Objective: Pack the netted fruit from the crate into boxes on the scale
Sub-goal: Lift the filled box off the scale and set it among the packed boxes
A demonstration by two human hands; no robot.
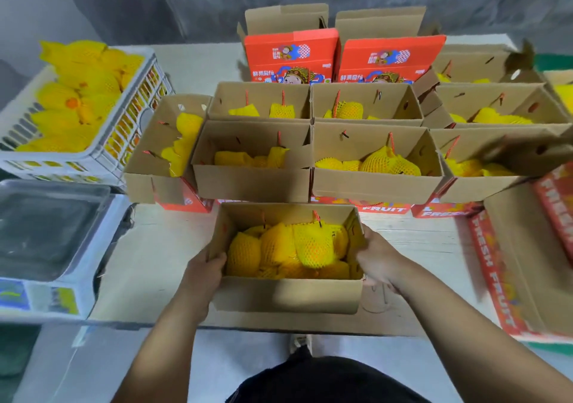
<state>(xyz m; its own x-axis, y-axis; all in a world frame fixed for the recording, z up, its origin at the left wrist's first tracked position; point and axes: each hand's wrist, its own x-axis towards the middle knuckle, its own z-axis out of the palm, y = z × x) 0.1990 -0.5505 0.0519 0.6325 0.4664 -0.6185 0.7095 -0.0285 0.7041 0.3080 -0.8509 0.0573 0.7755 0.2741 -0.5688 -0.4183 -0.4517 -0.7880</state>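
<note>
A brown cardboard box (288, 294) filled with yellow netted fruit (288, 247) sits on the table right in front of me. My left hand (206, 267) grips its left wall, thumb hooked over the rim. My right hand (376, 260) grips the right wall the same way. A white slatted crate (136, 92) at the far left holds several more netted fruit (77, 92). The scale (46, 235), with its dark flat pan bare, stands at the left of the table.
Several open boxes (372, 160) with netted fruit fill the middle and right of the table in rows. Two orange printed lids (291, 55) stand up at the back. A flat orange "FRESH FRUIT" box (511, 266) lies at the right edge.
</note>
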